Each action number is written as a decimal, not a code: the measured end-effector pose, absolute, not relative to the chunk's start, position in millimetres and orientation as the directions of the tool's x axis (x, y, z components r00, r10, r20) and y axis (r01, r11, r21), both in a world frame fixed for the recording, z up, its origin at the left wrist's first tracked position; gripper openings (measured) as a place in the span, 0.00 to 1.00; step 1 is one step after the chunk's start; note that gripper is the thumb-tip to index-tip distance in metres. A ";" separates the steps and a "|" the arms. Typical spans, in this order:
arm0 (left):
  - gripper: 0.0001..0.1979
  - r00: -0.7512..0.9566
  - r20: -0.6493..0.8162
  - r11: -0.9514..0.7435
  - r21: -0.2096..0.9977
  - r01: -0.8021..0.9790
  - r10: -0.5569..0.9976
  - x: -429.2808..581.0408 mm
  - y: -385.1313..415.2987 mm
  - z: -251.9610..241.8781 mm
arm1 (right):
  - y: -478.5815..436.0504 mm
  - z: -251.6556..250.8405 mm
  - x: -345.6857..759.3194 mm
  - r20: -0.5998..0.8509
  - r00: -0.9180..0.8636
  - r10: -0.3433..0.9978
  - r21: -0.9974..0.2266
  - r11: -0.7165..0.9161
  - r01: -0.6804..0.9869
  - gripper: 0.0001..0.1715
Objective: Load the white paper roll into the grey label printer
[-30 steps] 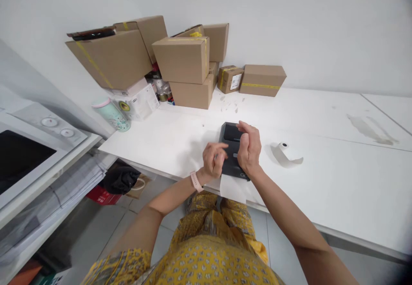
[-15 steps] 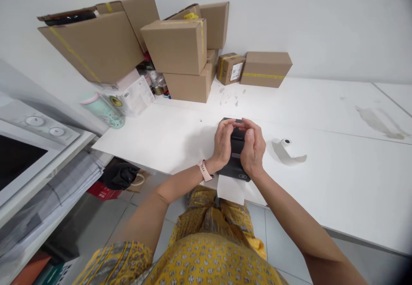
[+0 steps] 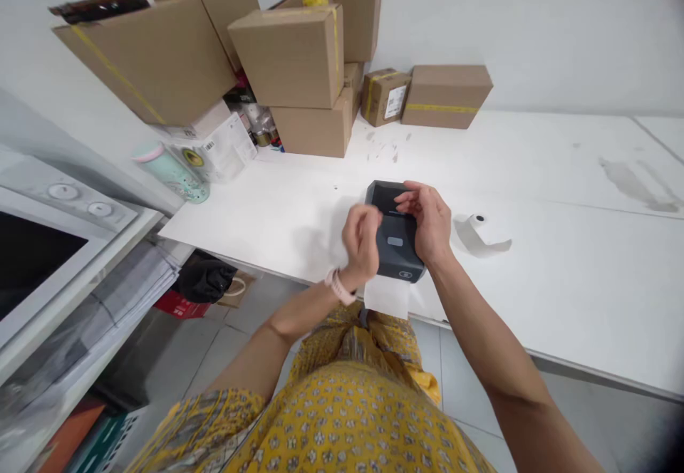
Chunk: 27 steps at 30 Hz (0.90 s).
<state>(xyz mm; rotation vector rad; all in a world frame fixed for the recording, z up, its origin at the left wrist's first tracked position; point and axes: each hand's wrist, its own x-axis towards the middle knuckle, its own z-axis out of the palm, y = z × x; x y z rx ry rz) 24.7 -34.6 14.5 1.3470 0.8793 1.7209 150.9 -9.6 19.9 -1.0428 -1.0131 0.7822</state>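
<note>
A black printer (image 3: 394, 242) with a pale oblong mark on its lid stands near the table's front edge. From its front a strip of white paper (image 3: 387, 296) hangs over that edge. My right hand (image 3: 432, 225) rests along the printer's right side, its fingers bent loosely and apart over the top, gripping nothing. Beside the printer's left edge is my left hand (image 3: 360, 239), curled and blurred by motion. What its fingertips do is hidden, and I cannot tell whether it touches the printer.
To the right lies a small paper roll (image 3: 477, 221) with a loose tail. Cardboard boxes (image 3: 288, 60) are stacked at the back left, and a long box (image 3: 447, 97) sits by the wall. A mint tumbler (image 3: 174, 174) and a microwave (image 3: 69, 202) are on the left.
My left hand has moved away from my right hand and off to the left, its fingers curling. My right hand has shifted slightly right, so more of the printer's top shows.
</note>
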 end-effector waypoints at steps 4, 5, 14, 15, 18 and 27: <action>0.22 -0.059 0.256 -0.256 0.967 0.006 0.965 -24.6 -108.1 -35.3 | -19.7 20.2 161.0 0.223 0.197 0.955 -0.922 0.273 -0.276 0.23; 0.23 -0.013 0.120 -0.120 0.991 0.053 0.993 -34.9 -120.1 -47.4 | -22.9 20.0 162.5 0.217 0.171 0.961 -0.915 0.261 -0.307 0.24; 0.30 0.537 -0.337 0.386 0.922 0.022 0.773 -35.1 -108.2 -34.7 | -27.5 13.7 159.7 0.266 0.151 0.952 -0.935 0.293 -0.200 0.23; 0.31 0.547 -0.358 0.416 0.909 0.019 0.757 -32.0 -105.3 -32.1 | -27.4 13.0 159.5 0.270 0.146 0.952 -0.939 0.294 -0.181 0.24; 0.33 0.591 -0.450 0.564 0.826 -0.011 0.670 -27.9 -99.6 -33.2 | -27.6 11.7 160.2 0.277 0.128 0.952 -0.943 0.295 -0.151 0.25; 0.30 0.471 -0.499 0.577 0.817 -0.025 0.727 -23.8 -98.0 -35.8 | -28.1 11.3 160.8 0.282 0.118 0.952 -0.936 0.300 -0.185 0.22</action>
